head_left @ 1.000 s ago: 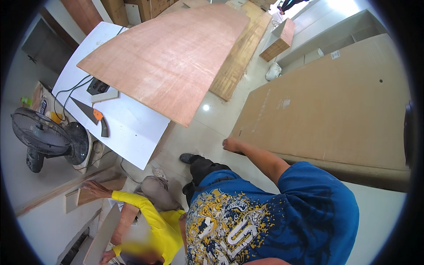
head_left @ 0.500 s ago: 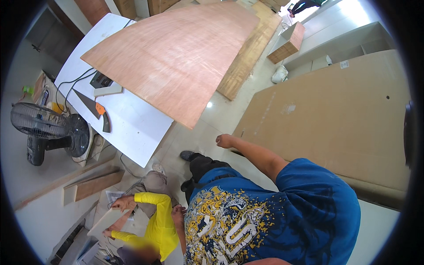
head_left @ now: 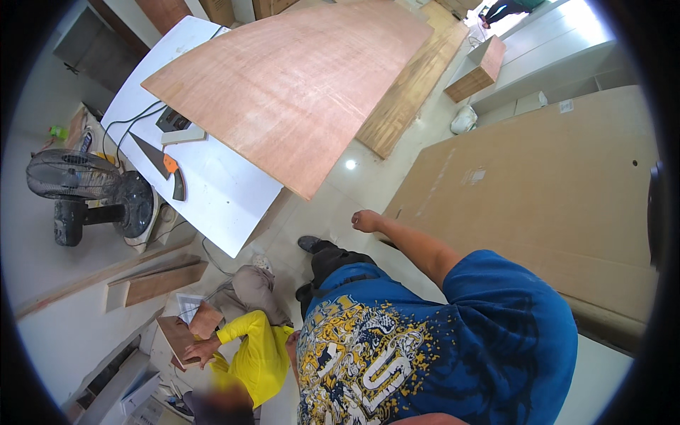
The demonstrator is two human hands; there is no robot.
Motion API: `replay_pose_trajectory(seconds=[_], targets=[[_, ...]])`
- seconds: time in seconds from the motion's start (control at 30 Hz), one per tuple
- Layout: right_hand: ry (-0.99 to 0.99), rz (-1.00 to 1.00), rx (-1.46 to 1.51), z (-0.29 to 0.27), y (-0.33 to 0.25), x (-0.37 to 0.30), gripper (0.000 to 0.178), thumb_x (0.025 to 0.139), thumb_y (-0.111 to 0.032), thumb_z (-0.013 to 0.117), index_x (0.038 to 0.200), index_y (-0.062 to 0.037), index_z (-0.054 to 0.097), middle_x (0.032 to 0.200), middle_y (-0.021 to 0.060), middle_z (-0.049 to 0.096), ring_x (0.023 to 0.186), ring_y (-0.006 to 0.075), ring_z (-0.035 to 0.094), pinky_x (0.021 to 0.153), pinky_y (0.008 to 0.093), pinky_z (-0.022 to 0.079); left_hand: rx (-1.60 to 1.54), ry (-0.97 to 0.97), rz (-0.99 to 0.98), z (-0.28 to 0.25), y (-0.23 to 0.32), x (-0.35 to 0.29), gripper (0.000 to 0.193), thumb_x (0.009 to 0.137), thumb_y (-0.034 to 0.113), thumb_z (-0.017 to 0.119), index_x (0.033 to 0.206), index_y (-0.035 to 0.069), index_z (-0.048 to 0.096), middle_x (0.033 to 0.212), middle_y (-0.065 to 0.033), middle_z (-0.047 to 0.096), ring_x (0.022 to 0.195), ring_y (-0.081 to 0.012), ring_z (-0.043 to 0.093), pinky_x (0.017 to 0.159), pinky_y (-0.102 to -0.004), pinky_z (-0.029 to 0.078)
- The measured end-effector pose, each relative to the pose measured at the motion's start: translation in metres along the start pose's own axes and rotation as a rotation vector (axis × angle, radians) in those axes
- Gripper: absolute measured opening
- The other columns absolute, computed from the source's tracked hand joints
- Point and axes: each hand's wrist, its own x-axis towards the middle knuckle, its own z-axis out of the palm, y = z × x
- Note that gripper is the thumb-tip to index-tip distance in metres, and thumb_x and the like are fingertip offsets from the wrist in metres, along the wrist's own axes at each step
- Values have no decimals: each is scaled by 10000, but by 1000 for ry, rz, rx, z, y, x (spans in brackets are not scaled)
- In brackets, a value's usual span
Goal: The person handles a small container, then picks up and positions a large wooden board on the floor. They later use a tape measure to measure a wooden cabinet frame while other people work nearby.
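My right hand (head_left: 365,221), on a bare forearm, hangs over the pale tiled floor with its fingers curled in and nothing visible in them. It is apart from the near corner of a large plywood sheet (head_left: 297,92) and close to the edge of a big brown cardboard-faced panel (head_left: 524,184). My left hand (head_left: 292,346) shows only as a sliver beside my blue printed shirt; its fingers are hidden. The plywood lies across a white tabletop (head_left: 227,205), overhanging it. A handsaw (head_left: 159,163) with an orange and black handle rests on the white top, beside a dark corded tool (head_left: 172,120).
A person in a yellow top (head_left: 255,354) crouches at lower left, a hand on a brown wooden piece (head_left: 177,340). A black fan (head_left: 85,188) stands left of the table. Long wooden boards (head_left: 404,92) and an open wooden box (head_left: 478,67) lie beyond; cables trail near the table.
The view has shifted a little, so the table and plywood sit farther right. The crouching person's pale-faced piece now shows a brown side. My right hand stays curled.
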Motion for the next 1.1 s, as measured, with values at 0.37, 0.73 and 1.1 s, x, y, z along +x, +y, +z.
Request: replay_pose_trajectory(seconds=[0.37, 0.73, 1.1], targets=[[50, -92, 45, 20, 6, -4, 322, 843, -303, 566, 953, -36, 708, 1031, 215, 672, 986, 397, 633, 887, 481, 505, -97, 32, 14, 3, -8, -1, 131, 928, 131, 662, 919, 4, 691, 777, -22, 670, 688, -115, 594, 650, -264, 470], [-21, 43, 7, 21, 23, -38, 360, 859, -314, 514, 915, -14, 705, 1026, 216, 672, 993, 391, 637, 893, 486, 507, 417, 12, 126, -13, 3, 11, 272, 967, 234, 632, 876, -15, 695, 754, -24, 659, 678, -104, 551, 632, -275, 442], [52, 39, 148, 23, 10, -5, 360, 837, -283, 621, 1105, -55, 701, 1078, 174, 708, 1033, 348, 660, 925, 416, 513, 298, 55, -8, -10, 11, 13, 264, 969, 235, 619, 942, -20, 685, 817, -84, 713, 703, -132, 612, 660, -295, 492]])
